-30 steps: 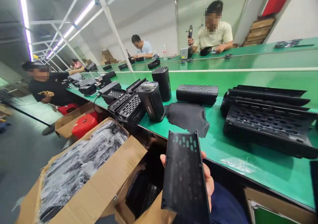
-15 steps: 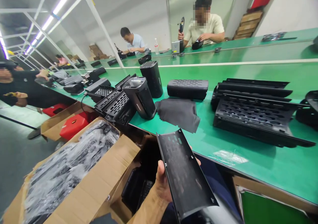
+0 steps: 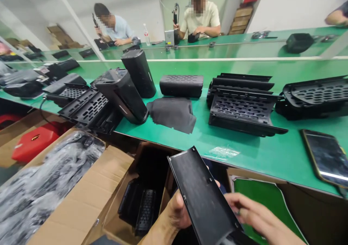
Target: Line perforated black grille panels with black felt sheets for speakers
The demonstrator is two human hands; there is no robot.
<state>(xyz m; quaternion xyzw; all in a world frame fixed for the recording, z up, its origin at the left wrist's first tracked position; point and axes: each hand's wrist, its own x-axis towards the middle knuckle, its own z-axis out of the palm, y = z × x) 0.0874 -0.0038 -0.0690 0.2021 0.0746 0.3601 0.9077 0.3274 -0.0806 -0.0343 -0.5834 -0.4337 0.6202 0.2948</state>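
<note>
My left hand (image 3: 178, 212) grips a long black curved plastic panel (image 3: 202, 196) from below, thumb on its left edge, over my lap at the bottom middle. My right hand (image 3: 257, 217) reaches in from the lower right, and its fingertips meet the panel's right edge near the lower end. On the green table (image 3: 244, 154) just beyond lie a dark cloth (image 3: 172, 114) and a small clear plastic bag (image 3: 221, 152).
Black perforated grille stacks (image 3: 241, 105) (image 3: 87, 111), two upright speaker bodies (image 3: 122, 96) (image 3: 138, 73) and a phone (image 3: 324, 156) sit on the table. Open cartons stand at my left, one with bagged parts (image 3: 40, 179), one with black shells (image 3: 141, 207). Other people work across the table.
The view has swung right and down. My right hand has come into view and reached the panel. The panel has tilted further in my left hand, its far end swinging left.
</note>
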